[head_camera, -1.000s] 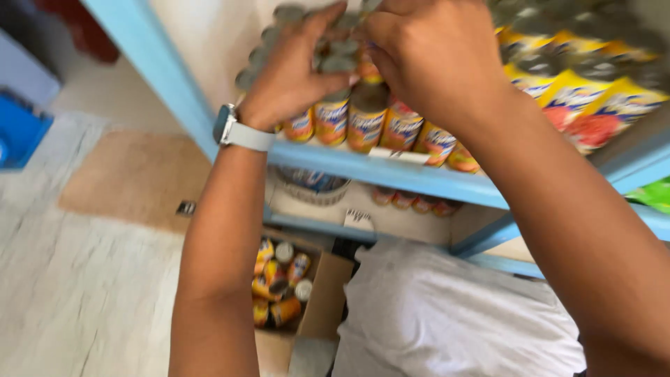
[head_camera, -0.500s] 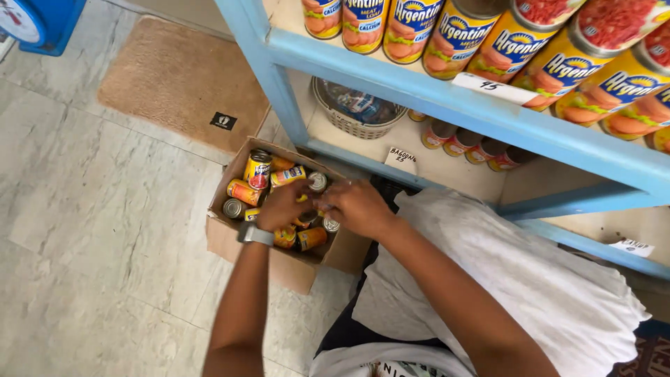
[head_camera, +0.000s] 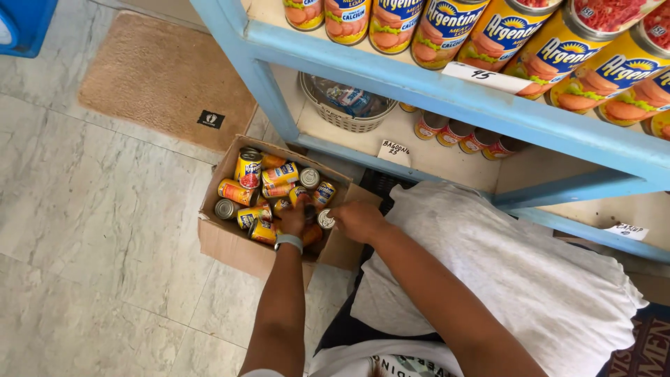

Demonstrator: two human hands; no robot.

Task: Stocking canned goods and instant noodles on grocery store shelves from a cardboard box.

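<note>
Down in the cardboard box (head_camera: 222, 241) on the floor, both hands reach among loose yellow cans (head_camera: 259, 183) (about a dozen, tumbled any way). Left hand (head_camera: 293, 220) curls over cans at the box's 5 o'clock corner; whether it grips one I cannot tell. Right hand (head_camera: 357, 220) closes on one silver-topped can (head_camera: 326, 219). At 12 o'clock, blue shelves (head_camera: 391, 73) carry standing cans.

Cans (head_camera: 259, 190) lie in a cardboard box (head_camera: 230, 244) on the floor (head_camera: 91, 230), left of the shelf unit (head_camera: 447, 98), a mat (head_camera: 164, 80) beyond.
</note>
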